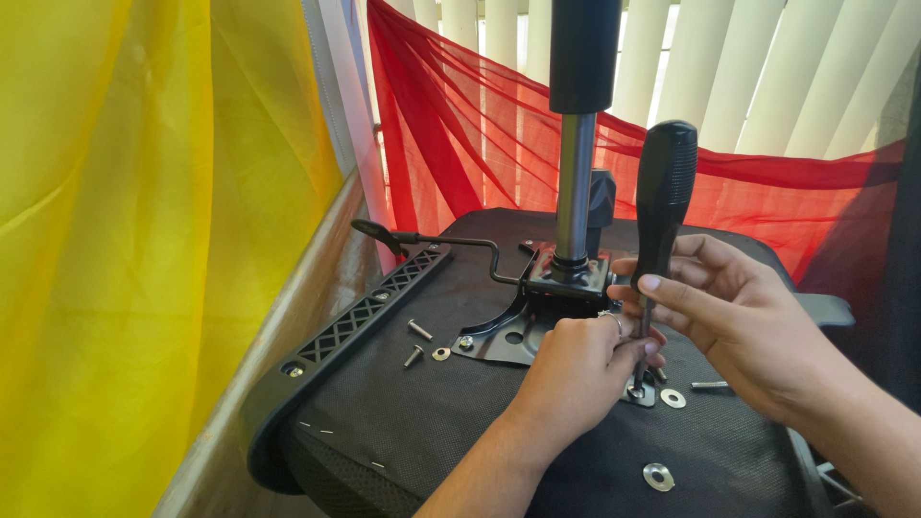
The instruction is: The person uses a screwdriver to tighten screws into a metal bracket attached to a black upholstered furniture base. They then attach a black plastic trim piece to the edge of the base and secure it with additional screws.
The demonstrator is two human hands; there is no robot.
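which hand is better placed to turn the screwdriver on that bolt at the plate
Probably right: the right hand already grips the screwdriver, upright on the metal plate. The left hand steadies its tip.

Loose bolts (419, 329), washers (658, 476) and a metal plate (499, 336) are carried on the upturned black seat underside (403, 412).

Two hands (576, 369) (739, 317), one screwdriver (664, 192), three loose bolts (419, 329) (413, 356) (710, 385), three loose washers (441, 354) (673, 398) (658, 476), one upturned chair seat (460, 422), one gas-lift column (576, 182)

Loose bolts (418, 342) and washers (659, 476) dot the seat underside (403, 412); the gas column (576, 182) blocks the middle.
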